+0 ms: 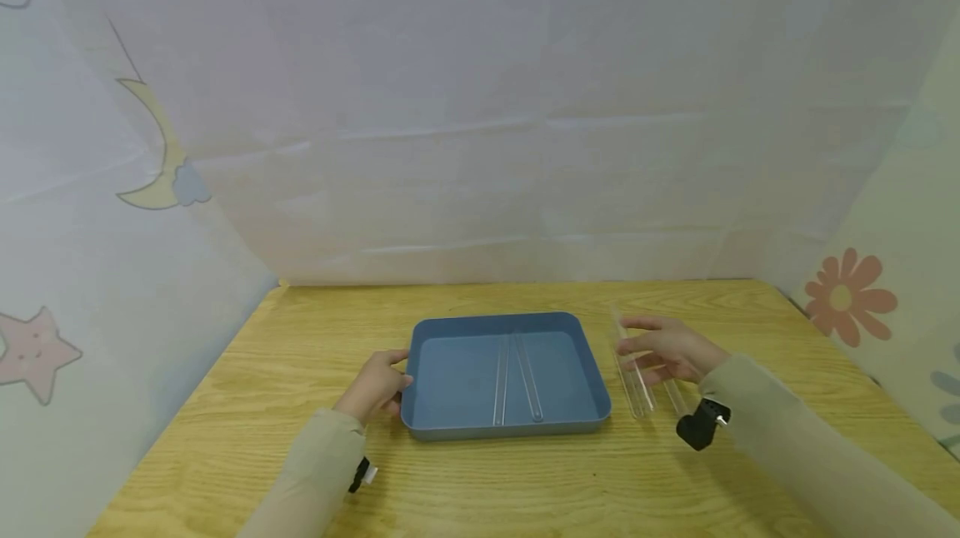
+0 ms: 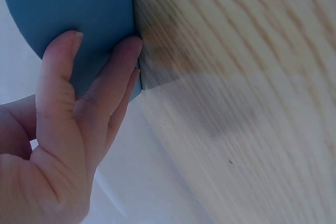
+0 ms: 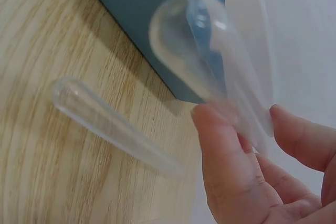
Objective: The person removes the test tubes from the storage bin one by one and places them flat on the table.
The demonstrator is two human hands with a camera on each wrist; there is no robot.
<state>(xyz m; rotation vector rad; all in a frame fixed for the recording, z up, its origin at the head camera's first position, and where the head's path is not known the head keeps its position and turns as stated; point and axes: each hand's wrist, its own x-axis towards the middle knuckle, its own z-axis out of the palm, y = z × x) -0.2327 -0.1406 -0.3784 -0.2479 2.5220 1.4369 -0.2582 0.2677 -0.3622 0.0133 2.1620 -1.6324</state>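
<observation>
A shallow blue tray (image 1: 465,380) lies on the table with two clear test tubes, one of them a tube (image 1: 529,380) slanting across its floor. At the tray's left side, my left hand (image 1: 378,384) touches the outer wall; its fairly straight fingers (image 2: 58,72) lean on the blue plastic in the left wrist view. Beyond the right edge, my right hand (image 1: 667,351) pinches a clear test tube (image 3: 184,45) between thumb and fingers, rounded end towards the wrist camera. Below it, another test tube (image 3: 115,124) rests on the wood.
A further tube (image 1: 676,398) lies partly hidden by my right hand and wrist. The wooden table (image 1: 480,488) meets a pale sheet (image 1: 480,146) at its back edge, with printed sheets on both sides. Black wrist straps (image 1: 701,425) sit on my sleeves.
</observation>
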